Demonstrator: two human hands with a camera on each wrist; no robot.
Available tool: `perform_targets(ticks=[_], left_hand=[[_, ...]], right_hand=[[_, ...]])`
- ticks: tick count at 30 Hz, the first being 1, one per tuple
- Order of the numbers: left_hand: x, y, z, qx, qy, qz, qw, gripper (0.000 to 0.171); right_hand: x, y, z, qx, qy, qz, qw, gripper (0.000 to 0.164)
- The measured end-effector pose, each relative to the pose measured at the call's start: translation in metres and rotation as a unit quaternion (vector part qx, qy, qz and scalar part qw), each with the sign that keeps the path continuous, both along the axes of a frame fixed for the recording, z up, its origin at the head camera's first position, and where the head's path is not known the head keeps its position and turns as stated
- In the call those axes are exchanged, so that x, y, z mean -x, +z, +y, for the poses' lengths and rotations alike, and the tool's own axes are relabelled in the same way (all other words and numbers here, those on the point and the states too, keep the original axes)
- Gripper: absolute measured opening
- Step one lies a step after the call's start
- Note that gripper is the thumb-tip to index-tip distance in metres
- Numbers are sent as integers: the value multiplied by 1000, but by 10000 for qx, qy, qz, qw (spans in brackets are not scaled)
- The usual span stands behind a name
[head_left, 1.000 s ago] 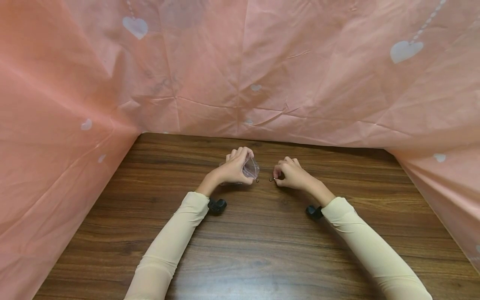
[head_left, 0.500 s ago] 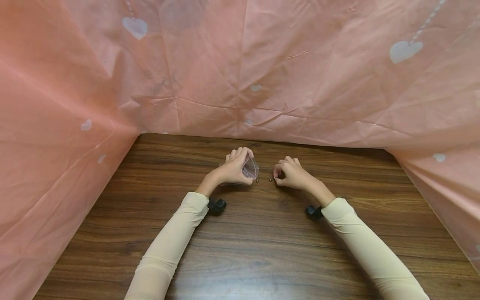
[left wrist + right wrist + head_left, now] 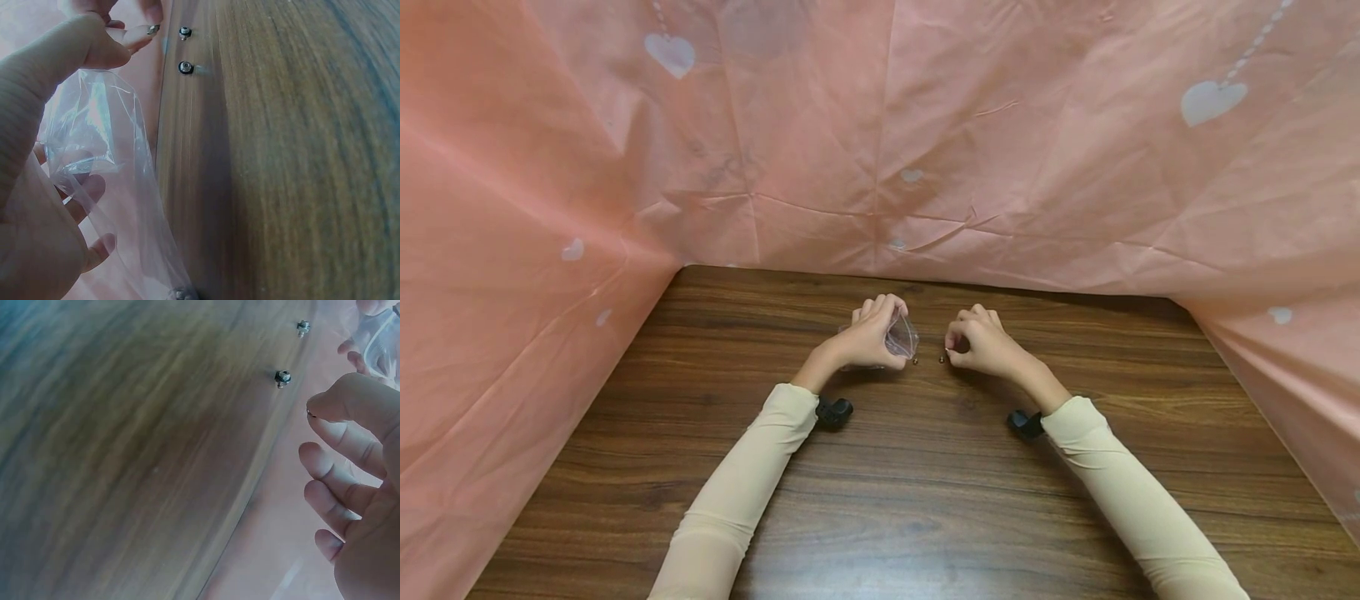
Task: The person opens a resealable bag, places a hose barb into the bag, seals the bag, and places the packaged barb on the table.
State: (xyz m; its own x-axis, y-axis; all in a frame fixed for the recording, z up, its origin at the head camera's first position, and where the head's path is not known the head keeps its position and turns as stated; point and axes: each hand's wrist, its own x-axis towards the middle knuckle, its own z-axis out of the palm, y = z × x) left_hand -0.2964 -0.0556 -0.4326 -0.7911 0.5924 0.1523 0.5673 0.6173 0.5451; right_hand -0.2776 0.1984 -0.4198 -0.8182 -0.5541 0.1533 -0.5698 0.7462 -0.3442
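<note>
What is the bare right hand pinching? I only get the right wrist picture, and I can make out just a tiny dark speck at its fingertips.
Observer: The left wrist view shows a small, shiny metal piece pinched in the right hand.
Visitor: At my picture's edge there is part of a clear plastic bag. Which way does its mouth face?
Observer: In the head view, the mouth stands open toward the right hand, held that way by the left hand.
Visitor: And what is the person wearing?
Observer: The head view shows cream fabric sleeves ending near the wrists.
</note>
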Motion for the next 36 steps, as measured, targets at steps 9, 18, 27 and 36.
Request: perform_targets(ticks=[9, 18, 27, 36], left_hand=[[0, -1, 0, 7, -8, 9, 10000, 76], [0, -1, 1, -51, -29, -64, 10000, 76], [0, 1, 0, -80, -62, -79, 9999, 77], [0, 1, 0, -43, -37, -44, 10000, 77]], right_hand=[[2, 3, -2, 329, -48, 396, 9987, 11], [3, 9, -7, 732, -119, 492, 9960, 10], [4, 13, -11, 947, -183, 625, 9934, 7], [5, 18, -15, 1210, -181, 819, 9891, 8]])
